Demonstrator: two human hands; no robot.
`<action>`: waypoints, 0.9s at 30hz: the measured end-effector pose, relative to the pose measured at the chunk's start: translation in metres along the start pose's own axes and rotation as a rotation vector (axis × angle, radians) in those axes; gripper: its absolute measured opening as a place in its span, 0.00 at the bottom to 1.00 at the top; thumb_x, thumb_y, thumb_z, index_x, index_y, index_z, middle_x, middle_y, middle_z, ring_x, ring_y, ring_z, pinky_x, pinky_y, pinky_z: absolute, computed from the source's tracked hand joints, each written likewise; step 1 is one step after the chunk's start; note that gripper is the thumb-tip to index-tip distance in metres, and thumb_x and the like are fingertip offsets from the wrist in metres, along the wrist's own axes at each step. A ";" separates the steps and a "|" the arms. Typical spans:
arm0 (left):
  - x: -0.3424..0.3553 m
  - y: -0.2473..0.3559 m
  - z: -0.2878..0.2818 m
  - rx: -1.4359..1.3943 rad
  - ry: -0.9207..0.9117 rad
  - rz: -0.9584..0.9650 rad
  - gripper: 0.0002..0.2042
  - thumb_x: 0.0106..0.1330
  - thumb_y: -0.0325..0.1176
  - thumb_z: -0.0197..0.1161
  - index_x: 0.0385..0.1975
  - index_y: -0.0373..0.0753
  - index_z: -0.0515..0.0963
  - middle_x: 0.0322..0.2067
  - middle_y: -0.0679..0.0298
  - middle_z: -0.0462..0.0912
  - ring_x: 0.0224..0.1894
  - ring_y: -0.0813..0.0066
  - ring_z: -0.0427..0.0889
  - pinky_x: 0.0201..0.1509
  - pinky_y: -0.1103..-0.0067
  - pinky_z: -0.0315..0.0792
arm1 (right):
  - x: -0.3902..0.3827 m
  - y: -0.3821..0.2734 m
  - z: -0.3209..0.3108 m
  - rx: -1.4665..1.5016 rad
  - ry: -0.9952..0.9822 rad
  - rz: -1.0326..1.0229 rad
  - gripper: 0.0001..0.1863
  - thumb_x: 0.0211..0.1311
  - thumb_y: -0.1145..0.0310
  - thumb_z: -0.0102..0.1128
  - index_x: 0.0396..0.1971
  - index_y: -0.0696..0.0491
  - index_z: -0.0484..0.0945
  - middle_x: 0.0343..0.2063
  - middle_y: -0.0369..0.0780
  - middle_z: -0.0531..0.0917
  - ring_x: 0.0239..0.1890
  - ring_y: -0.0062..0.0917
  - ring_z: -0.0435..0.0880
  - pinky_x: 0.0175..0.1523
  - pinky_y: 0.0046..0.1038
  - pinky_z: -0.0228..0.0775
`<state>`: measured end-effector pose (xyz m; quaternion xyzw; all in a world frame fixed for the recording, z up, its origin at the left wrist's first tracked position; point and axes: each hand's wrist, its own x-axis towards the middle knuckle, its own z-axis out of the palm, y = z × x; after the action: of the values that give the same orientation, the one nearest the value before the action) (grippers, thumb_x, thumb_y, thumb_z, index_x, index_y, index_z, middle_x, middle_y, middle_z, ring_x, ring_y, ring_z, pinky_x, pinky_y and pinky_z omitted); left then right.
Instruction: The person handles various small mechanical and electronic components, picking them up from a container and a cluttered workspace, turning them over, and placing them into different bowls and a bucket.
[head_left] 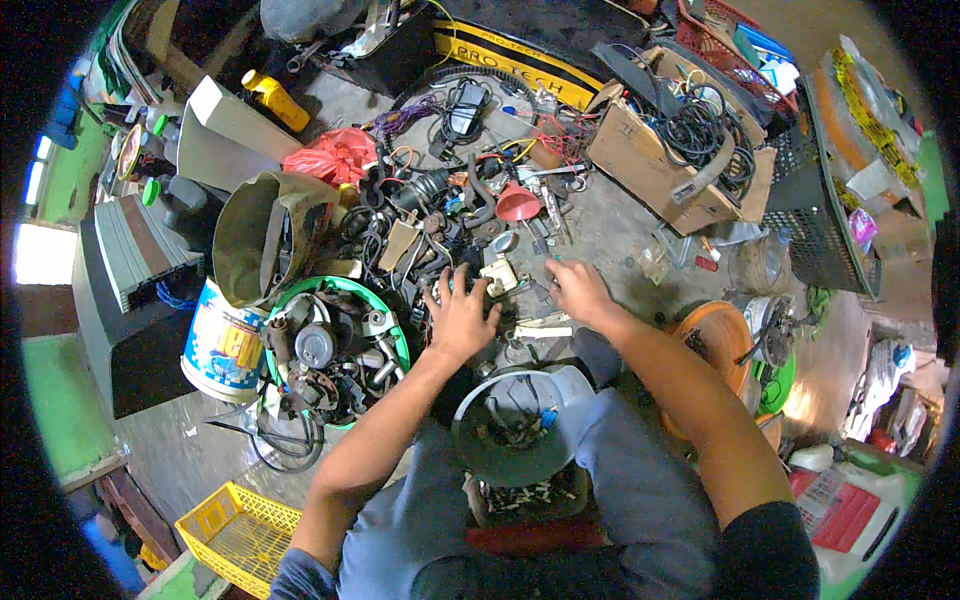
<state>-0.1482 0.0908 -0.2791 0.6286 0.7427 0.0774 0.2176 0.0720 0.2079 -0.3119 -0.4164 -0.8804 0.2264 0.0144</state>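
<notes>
My left hand [461,312] lies over the near edge of a heap of mixed metal and plastic parts [430,195], its fingers spread. A cream plastic piece [499,274] is just beyond its fingertips. To the right, my right hand [582,292] has its fingers curled and pressed together at the heap's edge. A tiny greenish tip shows near its thumb, but what it holds, if anything, is too small to name. Between the hands and my knees lie pale flat strips [543,331]. A grey tub [470,440] with a few small parts inside stands between my legs.
At left, a green basin [403,350] full of metal parts stands beside a white and blue bucket [222,340]. A cardboard box [640,170] of black cables is at far right. An orange basin [745,345] sits near my right forearm. A red funnel [517,203] lies on the heap.
</notes>
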 end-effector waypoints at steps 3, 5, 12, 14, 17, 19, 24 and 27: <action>-0.004 0.015 -0.007 -0.027 0.040 -0.040 0.23 0.63 0.46 0.64 0.57 0.45 0.74 0.67 0.50 0.60 0.72 0.43 0.53 0.67 0.33 0.46 | -0.009 -0.007 -0.020 0.215 0.153 0.102 0.22 0.53 0.73 0.67 0.48 0.54 0.70 0.38 0.48 0.83 0.42 0.50 0.83 0.45 0.44 0.75; -0.005 0.021 -0.012 -0.057 0.098 -0.037 0.24 0.64 0.49 0.64 0.58 0.48 0.75 0.66 0.51 0.63 0.72 0.43 0.54 0.69 0.38 0.46 | -0.011 -0.018 -0.037 0.414 0.172 0.214 0.20 0.55 0.75 0.67 0.45 0.57 0.69 0.37 0.50 0.82 0.43 0.47 0.83 0.45 0.41 0.74; -0.015 0.024 -0.058 -0.461 0.213 0.140 0.23 0.65 0.40 0.66 0.58 0.39 0.74 0.57 0.49 0.76 0.61 0.50 0.73 0.66 0.63 0.66 | -0.005 -0.054 -0.054 0.680 0.262 0.148 0.17 0.54 0.76 0.68 0.45 0.56 0.79 0.32 0.43 0.85 0.38 0.34 0.86 0.46 0.34 0.76; -0.021 0.024 -0.068 -0.529 0.227 0.152 0.24 0.65 0.38 0.66 0.59 0.36 0.73 0.54 0.48 0.79 0.56 0.51 0.78 0.62 0.68 0.70 | -0.005 -0.067 -0.065 0.605 0.225 -0.031 0.16 0.57 0.75 0.66 0.47 0.57 0.81 0.36 0.41 0.86 0.39 0.24 0.84 0.47 0.30 0.75; -0.034 0.025 -0.083 -0.617 0.258 0.176 0.26 0.65 0.38 0.67 0.61 0.38 0.72 0.53 0.49 0.81 0.53 0.51 0.81 0.58 0.67 0.73 | -0.006 -0.086 -0.078 0.267 0.264 -0.276 0.17 0.56 0.74 0.68 0.47 0.57 0.81 0.37 0.42 0.86 0.41 0.26 0.85 0.50 0.30 0.74; -0.044 0.029 -0.092 -0.643 0.217 0.094 0.23 0.65 0.37 0.67 0.59 0.40 0.75 0.49 0.52 0.84 0.50 0.60 0.84 0.56 0.70 0.75 | -0.010 -0.104 -0.087 0.642 0.148 -0.219 0.15 0.57 0.73 0.67 0.46 0.55 0.83 0.39 0.43 0.85 0.44 0.36 0.85 0.49 0.33 0.75; -0.053 0.029 -0.101 -0.798 0.179 0.010 0.16 0.64 0.34 0.68 0.50 0.36 0.80 0.44 0.57 0.86 0.44 0.74 0.84 0.52 0.75 0.76 | -0.023 -0.122 -0.107 0.698 0.140 -0.317 0.12 0.59 0.74 0.65 0.44 0.58 0.83 0.38 0.44 0.85 0.44 0.35 0.85 0.50 0.31 0.75; -0.056 0.035 -0.110 -0.877 0.224 0.023 0.14 0.63 0.29 0.69 0.47 0.34 0.80 0.42 0.60 0.86 0.45 0.76 0.83 0.53 0.78 0.74 | -0.028 -0.128 -0.109 0.888 0.134 -0.232 0.11 0.61 0.77 0.64 0.44 0.59 0.82 0.40 0.42 0.83 0.45 0.29 0.85 0.51 0.29 0.76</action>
<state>-0.1566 0.0610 -0.1547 0.4729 0.6517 0.4546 0.3807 0.0203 0.1587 -0.1566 -0.2825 -0.7359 0.5512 0.2734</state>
